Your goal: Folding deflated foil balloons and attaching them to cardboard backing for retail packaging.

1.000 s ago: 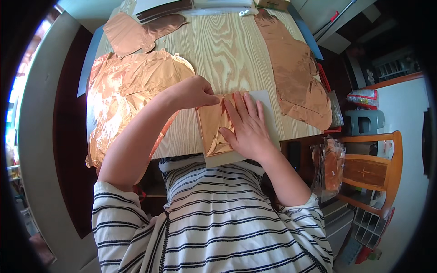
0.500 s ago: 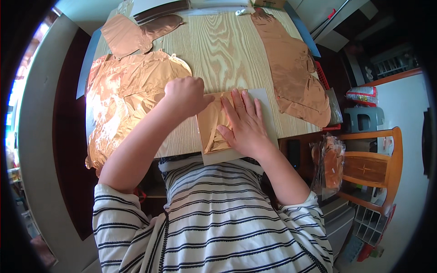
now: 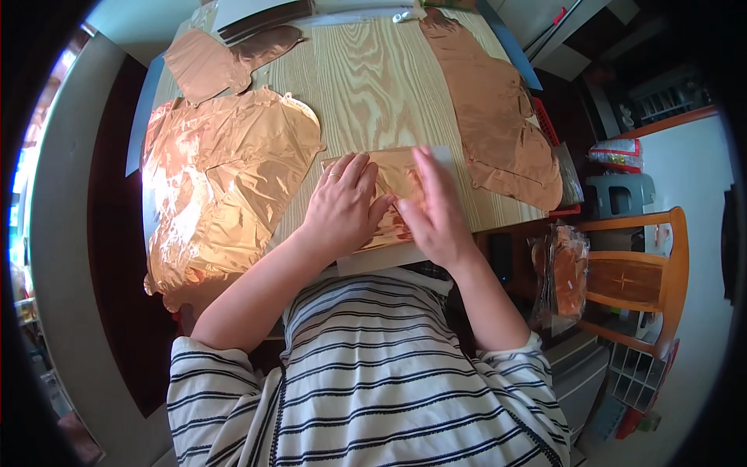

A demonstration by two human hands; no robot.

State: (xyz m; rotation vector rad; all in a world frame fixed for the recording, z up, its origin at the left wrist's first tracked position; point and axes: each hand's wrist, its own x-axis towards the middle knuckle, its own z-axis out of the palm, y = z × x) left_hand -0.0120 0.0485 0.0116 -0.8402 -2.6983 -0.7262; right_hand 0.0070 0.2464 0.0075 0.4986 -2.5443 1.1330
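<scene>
A folded piece of shiny copper-coloured foil (image 3: 395, 162) lies on a grey card (image 3: 441, 156) at the table's near edge. It looks like a flattened foil balloon. My left hand (image 3: 340, 204) rests palm down over its left part, fingers stretched out, a ring on one finger. Along the foil's right side, my right hand (image 3: 438, 214) is tipped onto its edge, fingers straight and slightly blurred, thumb toward the left thumb. The hands hide part of the foil. Left of them, a large crinkled copper foil balloon (image 3: 226, 175) is spread flat.
More flat foil balloons lie at the table's right (image 3: 498, 117) and far left (image 3: 204, 68). Clear plastic packaging (image 3: 354, 8) and a small white item (image 3: 401, 16) are at the back. A wooden chair (image 3: 630, 272) beside the table has bagged foil (image 3: 568, 272) on it.
My left hand has gone from a closed fist at the foil's upper left to lying flat on it. My right hand has turned from palm down onto its edge. The folded foil now reaches further left.
</scene>
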